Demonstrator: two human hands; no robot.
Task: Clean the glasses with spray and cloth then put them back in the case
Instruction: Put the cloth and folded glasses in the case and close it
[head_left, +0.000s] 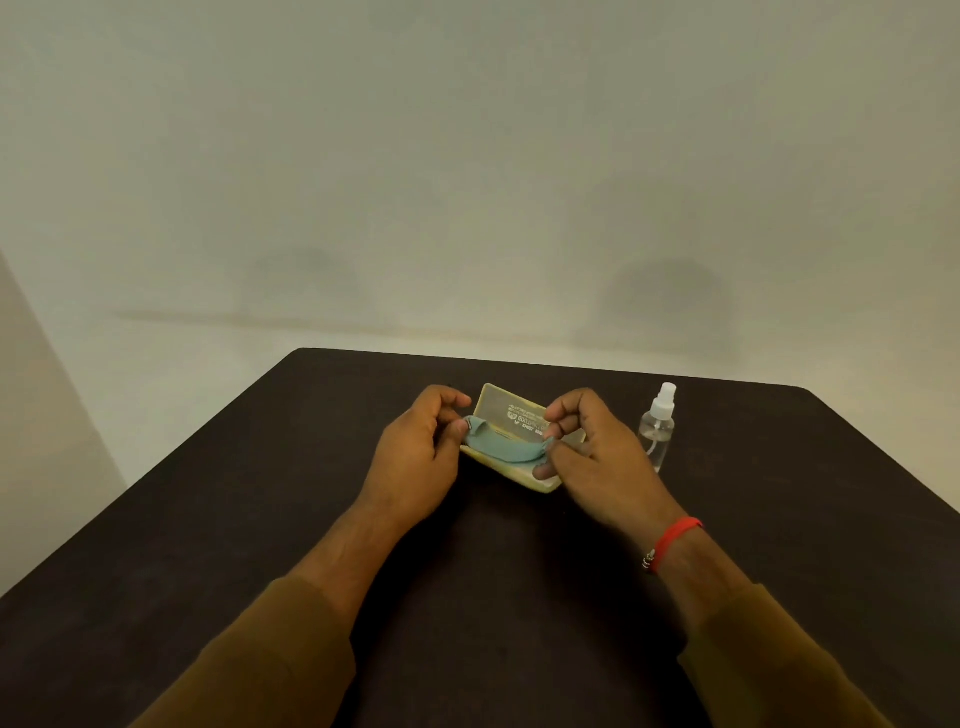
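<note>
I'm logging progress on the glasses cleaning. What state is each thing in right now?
Case: open, lid up, on the table.
Cloth: bunched, stretched over the case, pinched at both ends.
Spray bottle: upright, capped, untouched.
Left hand: fingers pinch the cloth.
Right hand: fingers pinch the cloth.
Glasses: not visible.

Both forearms are bare from wrist to roughly mid-forearm, and below that each arm wears a loose, plain sleeve in a mustard-brown fabric: the left sleeve (249, 660) and the right sleeve (779, 660). The cuffs are soft and slightly bunched, with no visible buttons or print. The right wrist carries a thin red band (672, 540), and small silvery beads hang at its inner edge. The left hand (421, 447) and right hand (592, 441) show no rings or gloves.
</note>
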